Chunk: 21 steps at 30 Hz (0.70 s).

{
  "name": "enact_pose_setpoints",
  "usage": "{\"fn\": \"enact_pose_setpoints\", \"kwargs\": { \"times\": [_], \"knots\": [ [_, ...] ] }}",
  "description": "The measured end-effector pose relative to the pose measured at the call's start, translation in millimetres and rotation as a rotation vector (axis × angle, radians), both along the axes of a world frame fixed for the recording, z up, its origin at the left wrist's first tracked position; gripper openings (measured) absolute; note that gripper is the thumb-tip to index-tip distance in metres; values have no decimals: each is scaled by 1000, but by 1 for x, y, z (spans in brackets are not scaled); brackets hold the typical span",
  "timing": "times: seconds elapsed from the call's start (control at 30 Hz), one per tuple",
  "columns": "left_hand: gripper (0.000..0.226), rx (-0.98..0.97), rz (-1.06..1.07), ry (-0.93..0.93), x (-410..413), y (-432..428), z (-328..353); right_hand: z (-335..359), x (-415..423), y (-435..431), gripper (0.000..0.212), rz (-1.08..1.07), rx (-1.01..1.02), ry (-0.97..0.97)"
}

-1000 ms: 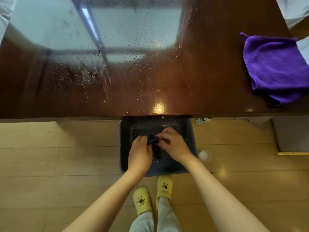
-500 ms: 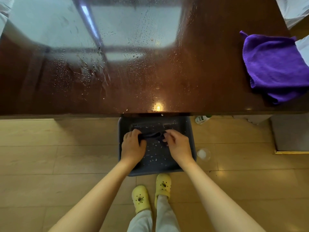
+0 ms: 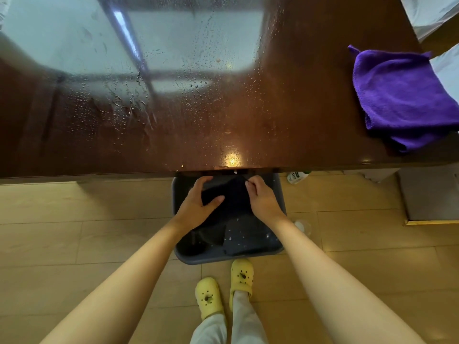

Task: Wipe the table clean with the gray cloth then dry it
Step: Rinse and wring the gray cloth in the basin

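Both hands hold the gray cloth [image 3: 231,199] spread between them over the dark plastic tub [image 3: 278,194] on the floor, at 6 o'clock just below the table's near edge. Left hand [image 3: 196,207] has fingers curled over the cloth's left edge, thumb lying on top of it. Right hand [image 3: 263,199] pinches the cloth's upper right corner, fingers closed tight. Cloth looks dark, opened out flat-ish; its lower part hangs into the tub. Droplets on the tub floor.

Table [image 3: 310,108] is glossy dark brown wood, fills the upper half of the view. Water beads and streaks cover it from 10 to 12 o'clock; right part looks mostly dry. Purple towel [image 3: 402,100] lies bunched on the table at 2 o'clock, well apart from the hands.

Floor is light wood planks. White bottle [image 3: 298,176] lies at the table edge just right of the tub, partly hidden. Yellow clogs [image 3: 208,297] at 6 o'clock, near the tub's near rim.
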<state>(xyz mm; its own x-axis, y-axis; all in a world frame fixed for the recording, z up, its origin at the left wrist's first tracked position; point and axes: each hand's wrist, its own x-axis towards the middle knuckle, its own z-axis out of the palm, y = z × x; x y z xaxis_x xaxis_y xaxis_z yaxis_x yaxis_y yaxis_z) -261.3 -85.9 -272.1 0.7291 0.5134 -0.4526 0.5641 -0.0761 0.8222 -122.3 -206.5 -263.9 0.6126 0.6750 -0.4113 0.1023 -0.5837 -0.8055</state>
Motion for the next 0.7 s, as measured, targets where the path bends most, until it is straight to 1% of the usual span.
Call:
{"fn": "enact_pose_setpoints", "kwargs": {
  "times": [0.1,0.13,0.17,0.2,0.23,0.33,0.37,0.4,0.47,0.53,0.57,0.63,0.67,0.7],
  "knots": [
    [90,-326,-95,181,0,5,0,0,4,5,19,-12,-68,63],
    [93,-398,-167,237,0,6,0,2,7,6,20,-16,-74,98],
    [89,-439,-242,270,0,6,-1,5,11,5,24,7,-70,142],
    [79,-467,-295,274,1,5,-2,8,15,3,30,75,-67,181],
    [67,-493,-310,265,2,5,-1,10,18,-1,35,190,-83,200],
    [39,-535,-201,272,6,4,1,18,20,-15,47,611,-225,175],
    [33,-522,-185,290,8,4,3,17,18,-18,47,686,-260,122],
    [27,-500,-190,313,9,3,4,15,14,-19,42,696,-271,51],
    [19,-459,-227,354,10,2,9,15,9,-19,25,619,-232,-83],
    [18,-377,-304,360,7,-2,15,18,4,-17,18,601,-210,-197],
    [24,-270,-382,360,5,-3,17,19,3,-16,17,598,-205,-226],
    [46,80,-555,426,-3,-5,18,24,-1,-16,15,532,-191,-199],
    [53,265,-580,463,-8,-8,18,27,-3,-17,15,489,-180,-190],
    [50,414,-543,476,-13,-11,20,30,-6,-19,15,454,-163,-205]
  ]
}}
